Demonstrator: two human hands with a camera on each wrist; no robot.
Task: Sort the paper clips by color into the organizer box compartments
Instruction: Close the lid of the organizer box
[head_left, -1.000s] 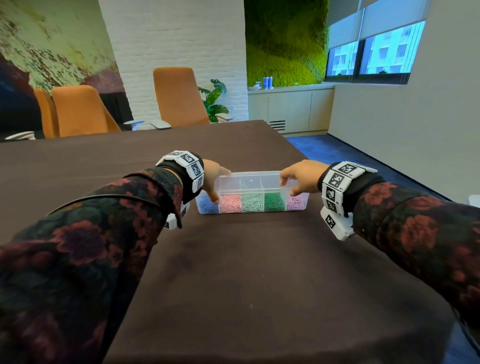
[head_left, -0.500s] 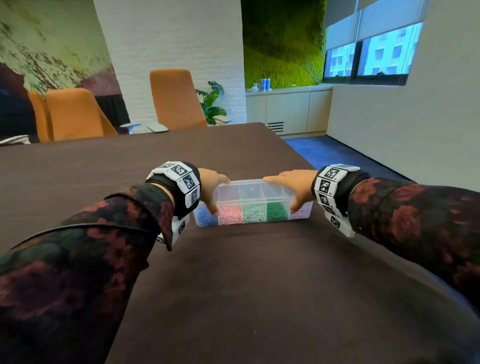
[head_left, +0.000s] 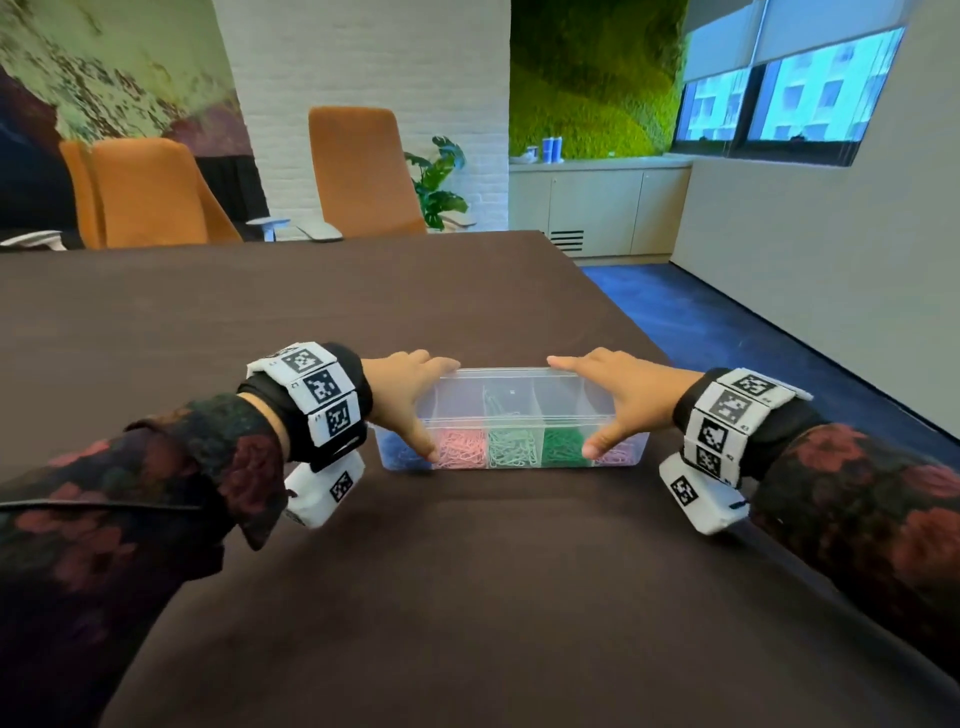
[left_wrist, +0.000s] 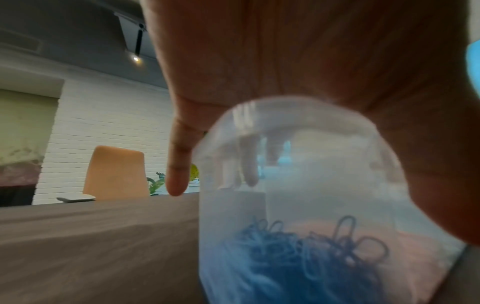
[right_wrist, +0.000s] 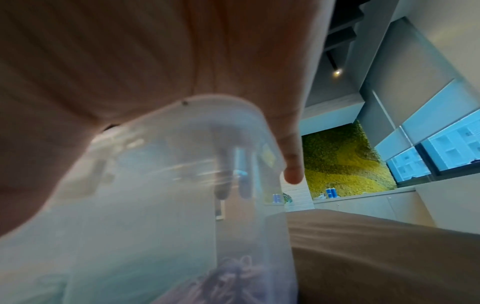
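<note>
A clear organizer box (head_left: 511, 415) with its lid down sits on the brown table (head_left: 467, 597). Its compartments hold blue (head_left: 400, 457), pink (head_left: 460, 449), pale green (head_left: 514, 449), dark green (head_left: 563, 447) and lilac (head_left: 618, 457) paper clips. My left hand (head_left: 413, 410) grips the box's left end, fingers over the lid and thumb on the front wall. My right hand (head_left: 610, 410) grips the right end the same way. In the left wrist view the box (left_wrist: 298, 164) shows blue clips (left_wrist: 298, 257). In the right wrist view the box (right_wrist: 168, 205) shows lilac clips (right_wrist: 228, 277).
Orange chairs (head_left: 363, 171) stand at the table's far edge. The table's right edge drops to blue carpet (head_left: 727, 338). A cabinet (head_left: 597, 208) and a window (head_left: 789, 88) lie beyond.
My right hand has moved from the box's upper right corner to span the lid, with its thumb now on the front wall. My left hand's fingers have reached further over the lid.
</note>
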